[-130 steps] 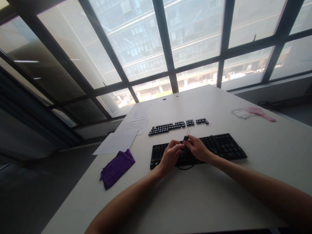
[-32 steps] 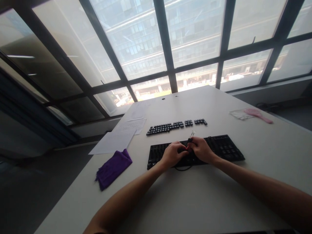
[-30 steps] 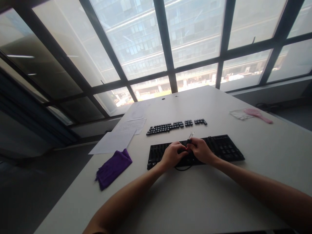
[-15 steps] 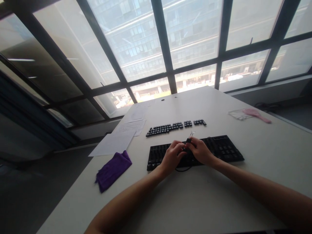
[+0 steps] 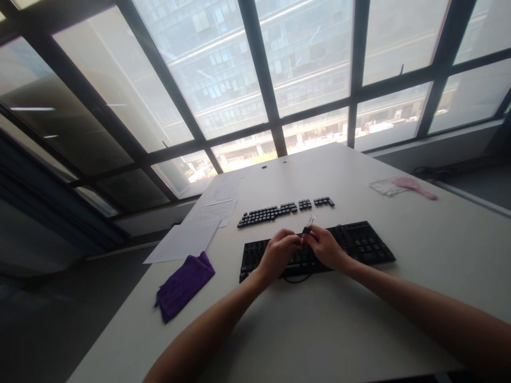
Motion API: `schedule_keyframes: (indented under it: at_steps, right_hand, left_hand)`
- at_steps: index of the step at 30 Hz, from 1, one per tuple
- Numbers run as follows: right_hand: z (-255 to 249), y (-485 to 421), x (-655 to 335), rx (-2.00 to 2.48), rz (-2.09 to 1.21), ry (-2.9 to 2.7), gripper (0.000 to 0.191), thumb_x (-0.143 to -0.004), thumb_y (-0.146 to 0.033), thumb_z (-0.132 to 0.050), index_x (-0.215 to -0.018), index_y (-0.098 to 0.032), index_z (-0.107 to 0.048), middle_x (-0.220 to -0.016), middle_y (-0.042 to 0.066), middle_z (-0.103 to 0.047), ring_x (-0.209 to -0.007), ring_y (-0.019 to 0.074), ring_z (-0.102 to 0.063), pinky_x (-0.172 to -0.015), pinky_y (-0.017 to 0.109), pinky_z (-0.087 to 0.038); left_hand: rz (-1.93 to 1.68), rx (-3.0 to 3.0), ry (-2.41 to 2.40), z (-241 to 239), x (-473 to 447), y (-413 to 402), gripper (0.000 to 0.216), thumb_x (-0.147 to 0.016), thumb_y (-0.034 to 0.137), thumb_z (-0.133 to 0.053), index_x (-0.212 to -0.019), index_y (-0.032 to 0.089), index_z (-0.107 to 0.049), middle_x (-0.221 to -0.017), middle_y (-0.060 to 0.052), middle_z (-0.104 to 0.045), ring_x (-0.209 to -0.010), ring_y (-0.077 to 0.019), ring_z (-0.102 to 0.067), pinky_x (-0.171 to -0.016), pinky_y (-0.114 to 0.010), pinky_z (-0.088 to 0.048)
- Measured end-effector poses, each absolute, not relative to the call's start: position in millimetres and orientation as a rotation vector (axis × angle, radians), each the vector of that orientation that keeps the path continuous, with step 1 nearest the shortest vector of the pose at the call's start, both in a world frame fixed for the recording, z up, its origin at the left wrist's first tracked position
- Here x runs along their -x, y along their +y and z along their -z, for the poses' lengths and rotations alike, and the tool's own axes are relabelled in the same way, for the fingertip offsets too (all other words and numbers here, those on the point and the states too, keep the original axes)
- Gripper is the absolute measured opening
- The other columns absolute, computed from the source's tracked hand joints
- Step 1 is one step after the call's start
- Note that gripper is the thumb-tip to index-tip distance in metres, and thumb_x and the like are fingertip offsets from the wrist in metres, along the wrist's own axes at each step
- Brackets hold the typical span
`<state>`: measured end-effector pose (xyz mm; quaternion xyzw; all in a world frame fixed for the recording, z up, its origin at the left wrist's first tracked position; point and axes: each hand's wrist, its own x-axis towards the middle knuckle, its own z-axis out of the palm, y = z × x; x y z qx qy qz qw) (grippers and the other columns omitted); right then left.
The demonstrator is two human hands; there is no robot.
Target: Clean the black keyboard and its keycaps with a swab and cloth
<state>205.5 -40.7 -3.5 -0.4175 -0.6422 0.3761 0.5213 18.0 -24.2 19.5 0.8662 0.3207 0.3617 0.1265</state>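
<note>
A black keyboard (image 5: pixel 371 242) lies on the white table, with some keys off its frame. Over its middle, my right hand (image 5: pixel 326 247) pinches a small keycap puller (image 5: pixel 306 230), with a black body and two thin wire prongs pointing up and away. My left hand (image 5: pixel 277 252) is closed just to the left, its fingertips meeting those of the right hand. Whatever its fingers grip is hidden from me. Beyond the keyboard, loose black keycaps (image 5: pixel 261 215) stand in rows and small groups. A black cable (image 5: pixel 297 280) loops at the keyboard's near edge.
A folded purple cloth (image 5: pixel 186 287) rests at the left, near the table edge. Behind it lie several paper sheets (image 5: pixel 183 239). A pink, paddle-shaped object (image 5: pixel 413 186) lies on a clear bag (image 5: pixel 385 186) at the right. Windows (image 5: pixel 307 48) rise past the far edge.
The view has shifted slightly. My left fingers have drawn a little away from the black body of the keycap puller, while my right hand keeps its pinch on it.
</note>
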Motion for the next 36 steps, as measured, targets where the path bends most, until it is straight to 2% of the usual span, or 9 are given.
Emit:
schedule_keyframes:
  at_steps: [4, 7, 13, 15, 20, 29, 36]
  right_hand:
    - [8, -37, -204, 0.995, -0.907, -1.514, 0.016, -0.091, -0.032, -0.053, -0.083, -0.019, -0.057, -0.074, 0.003, -0.069, -0.073, 0.0193, -0.066, -0.071, 0.03, -0.048]
    - [9, -37, -204, 0.994, -0.905, -1.52, 0.016, -0.091, -0.031, -0.054, -0.081, -0.019, -0.058, -0.075, 0.004, -0.07, -0.074, 0.0196, -0.066, -0.072, 0.03, -0.048]
    - [6, -38, -204, 1.007, -0.887, -1.541, 0.016, -0.09, -0.027, -0.053, -0.078, -0.019, -0.059, -0.073, 0.003, -0.069, -0.072, 0.0186, -0.064, -0.07, 0.029, -0.046]
    - [6, -38, -204, 1.013, -0.881, -1.549, 0.016, -0.09, -0.026, -0.053, -0.077, -0.019, -0.06, -0.074, 0.003, -0.069, -0.072, 0.0186, -0.064, -0.07, 0.029, -0.045]
    - [5, -38, -205, 1.035, -0.868, -1.561, 0.016, -0.089, -0.024, -0.054, -0.076, -0.018, -0.061, -0.074, 0.004, -0.069, -0.072, 0.0192, -0.064, -0.07, 0.03, -0.045]
    - [5, -38, -205, 1.052, -0.882, -1.56, 0.016, -0.09, -0.025, -0.054, -0.077, -0.018, -0.061, -0.074, 0.004, -0.07, -0.071, 0.0187, -0.064, -0.069, 0.029, -0.045]
    - [6, -37, -205, 1.06, -0.871, -1.565, 0.017, -0.089, -0.025, -0.054, -0.076, -0.018, -0.061, -0.074, 0.003, -0.069, -0.071, 0.0186, -0.064, -0.07, 0.029, -0.045]
  left_hand:
    - [-1.069, -2.396, 1.234, -28, 3, 22, 0.007, -0.08, 0.019, -0.072, -0.087, 0.018, -0.072, -0.087, -0.004, -0.069, -0.072, -0.0143, -0.063, -0.073, -0.027, -0.052]
    - [-0.86, -2.388, 1.462, -21, 16, 59, 0.008, -0.077, 0.018, -0.073, -0.085, 0.017, -0.073, -0.08, -0.003, -0.072, -0.072, -0.0153, -0.065, -0.073, -0.027, -0.051]
    - [-0.669, -2.479, 1.452, -4, 17, 92, 0.008, -0.075, 0.013, -0.072, -0.08, 0.018, -0.075, -0.072, -0.002, -0.071, -0.07, -0.0159, -0.065, -0.074, -0.027, -0.051]
    - [-0.654, -2.517, 1.444, -4, 14, 95, 0.009, -0.077, 0.013, -0.071, -0.081, 0.018, -0.076, -0.076, -0.003, -0.071, -0.073, -0.0166, -0.065, -0.078, -0.029, -0.051]
    - [-0.683, -2.626, 1.461, -7, 9, 104, 0.007, -0.079, 0.017, -0.071, -0.081, 0.02, -0.078, -0.099, -0.007, -0.067, -0.101, -0.0235, -0.059, -0.096, -0.037, -0.045]
    - [-0.652, -2.763, 1.572, -4, 10, 120, 0.005, -0.08, 0.022, -0.073, -0.083, 0.023, -0.077, -0.103, -0.007, -0.063, -0.101, -0.0247, -0.052, -0.09, -0.037, -0.048]
    - [-0.695, -2.747, 1.598, -3, 14, 120, 0.01, -0.077, 0.022, -0.076, -0.087, 0.024, -0.075, -0.104, -0.006, -0.063, -0.101, -0.0241, -0.052, -0.092, -0.036, -0.048]
